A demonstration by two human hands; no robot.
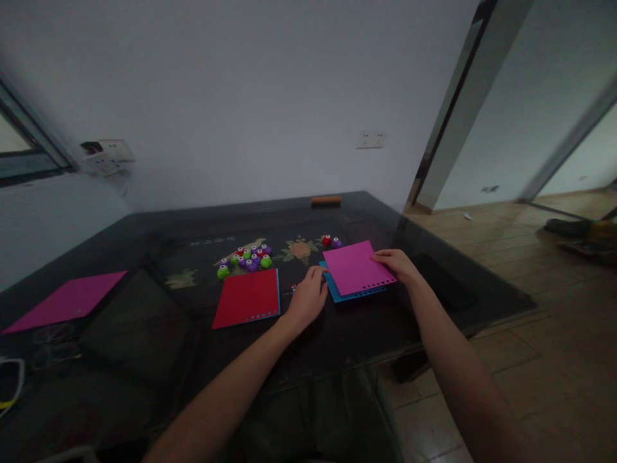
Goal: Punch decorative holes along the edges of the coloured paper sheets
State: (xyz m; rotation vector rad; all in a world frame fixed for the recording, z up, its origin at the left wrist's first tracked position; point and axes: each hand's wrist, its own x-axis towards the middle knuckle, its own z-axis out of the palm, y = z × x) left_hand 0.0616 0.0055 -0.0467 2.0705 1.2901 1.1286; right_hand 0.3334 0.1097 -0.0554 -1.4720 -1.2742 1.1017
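Observation:
My right hand (393, 260) pinches the right edge of a pink sheet (355, 267) with a row of punched holes along its lower edge. Under it lies a blue sheet (342, 297), its left and lower edges showing. At the blue sheet's left edge is my left hand (311, 297), fingers closed together; whether they grip that edge is hard to tell. Left of this hand, a red sheet (248, 297) lies on the table with a thin blue edge showing beneath it. Behind the red sheet sit several green, purple and red eyeball-like pieces (248, 258).
The dark glossy table (270, 225) carries a red piece (326, 240) and a purple piece (336, 243) behind the pink sheet, and a brown bar (326, 201) at the back. Another pink sheet (72, 299) lies far left, near a white-rimmed object (19, 382).

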